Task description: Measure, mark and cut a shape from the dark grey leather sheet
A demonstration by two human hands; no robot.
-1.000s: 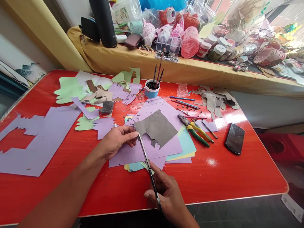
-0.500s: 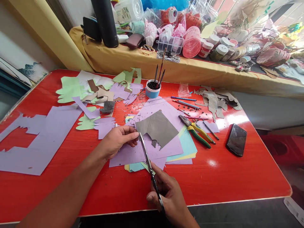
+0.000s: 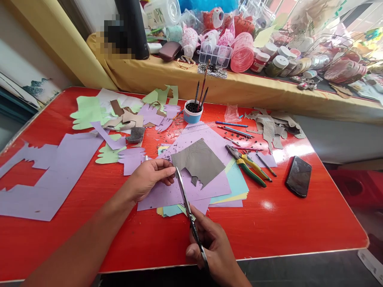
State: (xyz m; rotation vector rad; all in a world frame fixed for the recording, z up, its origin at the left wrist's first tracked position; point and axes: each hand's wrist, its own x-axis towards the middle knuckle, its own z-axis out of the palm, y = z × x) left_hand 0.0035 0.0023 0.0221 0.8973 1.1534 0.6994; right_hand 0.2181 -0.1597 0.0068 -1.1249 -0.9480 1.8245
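In the head view, scissors [image 3: 191, 220] are gripped by the curled fingers of the right hand [image 3: 216, 242]; the left hand [image 3: 149, 177], its fingers pinched at the edge of a grey sheet [image 3: 202, 160] on purple paper [image 3: 214, 187], could be nicked if the scissors slipped.

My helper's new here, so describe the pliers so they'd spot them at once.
On the red table, find the colored paper stack. The pliers lie at its right side, short of the black phone; unlike the slim sticks beside them, they have thick green-and-yellow handles.
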